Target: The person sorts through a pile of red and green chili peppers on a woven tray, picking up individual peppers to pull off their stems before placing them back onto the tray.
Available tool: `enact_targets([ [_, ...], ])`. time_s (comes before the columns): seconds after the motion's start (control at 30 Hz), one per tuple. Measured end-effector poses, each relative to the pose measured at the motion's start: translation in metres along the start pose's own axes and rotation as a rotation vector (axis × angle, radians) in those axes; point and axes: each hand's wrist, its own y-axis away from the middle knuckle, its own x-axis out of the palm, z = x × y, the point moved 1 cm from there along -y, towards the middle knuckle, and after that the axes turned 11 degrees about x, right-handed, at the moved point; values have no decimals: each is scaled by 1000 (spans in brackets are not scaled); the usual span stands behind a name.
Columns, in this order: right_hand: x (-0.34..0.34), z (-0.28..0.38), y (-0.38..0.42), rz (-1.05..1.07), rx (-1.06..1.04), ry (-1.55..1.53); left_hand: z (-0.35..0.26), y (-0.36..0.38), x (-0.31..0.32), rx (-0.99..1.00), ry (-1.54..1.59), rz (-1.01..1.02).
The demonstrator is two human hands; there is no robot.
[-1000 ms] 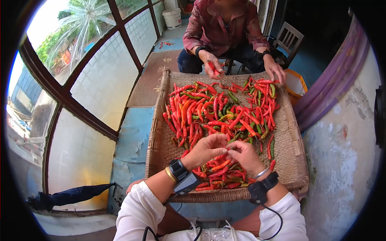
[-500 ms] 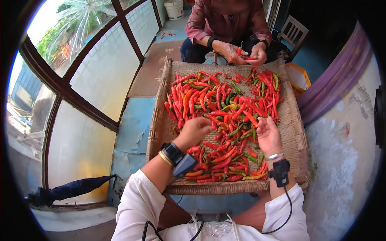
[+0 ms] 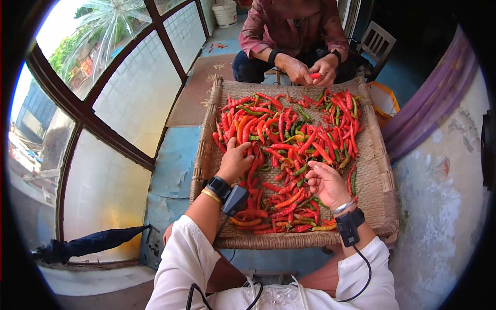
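Observation:
A large heap of red, orange and green chili peppers lies on a woven rattan surface. My left hand reaches palm down onto the left part of the heap. Its fingers are apart and touch red chilies there. Over the right middle of the heap is my right hand, turned with the palm inward and the fingers curled toward the thumb. Whatever may be between those fingertips is too small to make out. Both wrists wear black straps with devices.
Across the heap, a person's hands hold a red chili. Framed windows line the left, with a folded dark umbrella below. At right are a purple curtain, a yellow-edged box and a chair.
My left hand has moved left and up onto the chilies. My right hand has shifted left and down, away from the right-hand pile. The other person's hands have come closer together.

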Motion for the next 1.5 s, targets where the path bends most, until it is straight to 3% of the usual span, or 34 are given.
enact_targets([
  [0.07, 2, -1, 0, 7, 0, 9, 7, 0, 5, 31, 28, 52],
  [0.17, 3, -1, -1, 18, 17, 36, 6, -2, 9, 39, 23, -49],
  [0.33, 5, -3, -1, 32, 34, 148, -48, -4, -12, -5, 408, 141],
  [0.43, 11, -5, -1, 43, 70, 214, -76, 6, -7, 88, 603, 173],
  [0.5, 13, -7, 0, 47, 90, 215, -90, 14, 0, 67, 775, 306],
  [0.6, 17, -7, 3, 167, 108, 115, -109, 23, -2, 396, 679, 365],
  [0.7, 4, -8, -3, 82, 58, 69, -111, 26, -3, 442, 713, 442],
  [0.77, 3, -4, -3, 50, 35, -4, -107, 23, -7, 410, 720, 523],
  [0.83, -1, -1, -2, 11, -94, -161, -99, 20, -6, 205, 831, 566],
  [0.9, -4, 4, -3, 1, -95, -221, -84, 15, -3, 23, 893, 526],
  [0.97, -11, 9, -5, -86, -173, -294, -68, 8, -3, -9, 822, 356],
  [1.03, -16, 19, -7, -40, -293, -436, -54, 0, -6, 242, 506, 100],
  [1.07, -18, 22, -8, -136, -306, -487, -46, -3, -7, 174, 315, 111],
  [1.13, -21, 20, -9, -233, -314, -536, -31, -3, -1, 178, 240, 58],
  [1.17, -22, 13, -10, -222, -186, -455, -23, -3, 3, 185, 163, 3],
  [1.2, -20, 8, -10, -211, -56, -372, -20, -2, 6, 228, 149, 29],
  [1.3, -5, 2, -5, 15, 11, -217, -17, 1, 12, 252, 35, 98],
  [1.37, -5, -1, -6, -9, 14, -150, -22, 4, 7, 236, -6, 74],
  [1.43, -4, -3, -5, -35, 12, -87, -28, 2, 1, 128, -120, 355],
  [1.5, 0, -4, -3, -20, 56, -18, -31, 1, -1, 170, -127, 319],
])
